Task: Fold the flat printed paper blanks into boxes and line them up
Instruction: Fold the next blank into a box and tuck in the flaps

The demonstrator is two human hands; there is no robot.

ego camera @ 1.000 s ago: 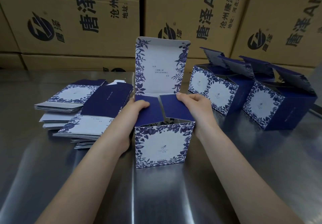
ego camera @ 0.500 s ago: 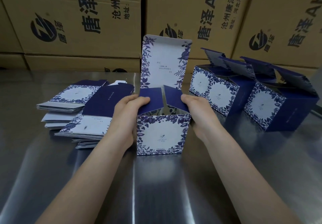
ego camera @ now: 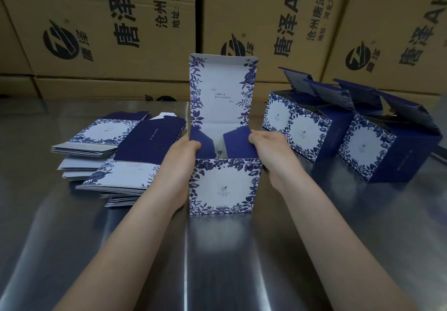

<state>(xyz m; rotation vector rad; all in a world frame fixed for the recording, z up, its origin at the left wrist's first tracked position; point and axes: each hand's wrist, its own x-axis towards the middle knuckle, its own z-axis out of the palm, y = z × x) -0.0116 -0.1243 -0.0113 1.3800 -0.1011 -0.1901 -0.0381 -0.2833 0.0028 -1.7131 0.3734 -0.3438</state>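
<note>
A blue-and-white floral paper box (ego camera: 223, 186) stands upright on the steel table (ego camera: 72, 226), its lid flap raised behind. My left hand (ego camera: 180, 163) grips its left side, fingers curled over the left navy inner flap. My right hand (ego camera: 267, 152) grips the right side, fingers over the right navy flap. The two flaps stand apart, so the box's inside shows. A pile of flat printed blanks (ego camera: 121, 155) lies to the left. Two folded boxes (ego camera: 298, 130) (ego camera: 384, 151) with raised flaps stand in a row at the right.
Large brown shipping cartons (ego camera: 121, 27) with black print form a wall along the table's far edge. Behind the right-hand folded boxes, more navy flaps stick up.
The two navy inner flaps, nearly closed over the top a second ago, have spread apart. The box has shifted slightly away from me, with both hands still on its sides.
</note>
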